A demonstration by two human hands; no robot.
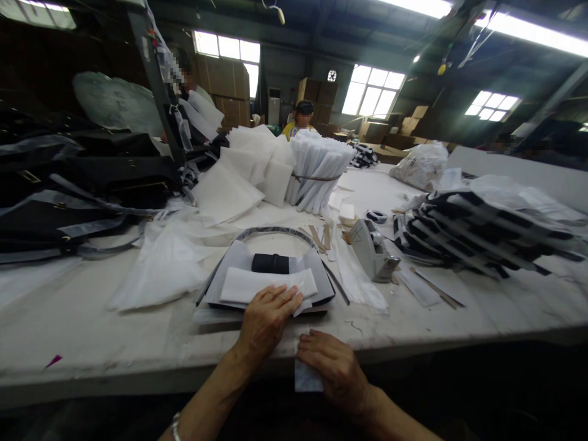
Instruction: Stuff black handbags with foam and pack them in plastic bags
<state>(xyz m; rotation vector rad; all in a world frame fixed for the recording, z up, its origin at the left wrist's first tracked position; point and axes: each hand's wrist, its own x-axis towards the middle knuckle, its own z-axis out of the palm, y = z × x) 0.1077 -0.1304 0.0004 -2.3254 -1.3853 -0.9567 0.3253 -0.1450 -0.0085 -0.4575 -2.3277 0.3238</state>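
Note:
My left hand (269,315) lies with its fingers stretched flat on a folded white foam sheet (243,285). That sheet rests on a handbag (301,263) lined with pale grey paper, lying near the table's front edge. A black folded strap or pouch (270,263) sits on the bag above the foam, and a handle wrapped in film (275,230) arches behind. My right hand (335,367) is closed at the table edge on a small white sheet (307,375), part of which hangs below its fingers. The thumb is hidden.
A tape dispenser (374,250) stands right of the bag. Behind it lie stacked black-and-white wrapped pieces (473,226). White foam sheets (236,177) and a tied bundle (319,171) stand at the back. Black handbags (92,190) fill the left. Another person (301,125) is across the table.

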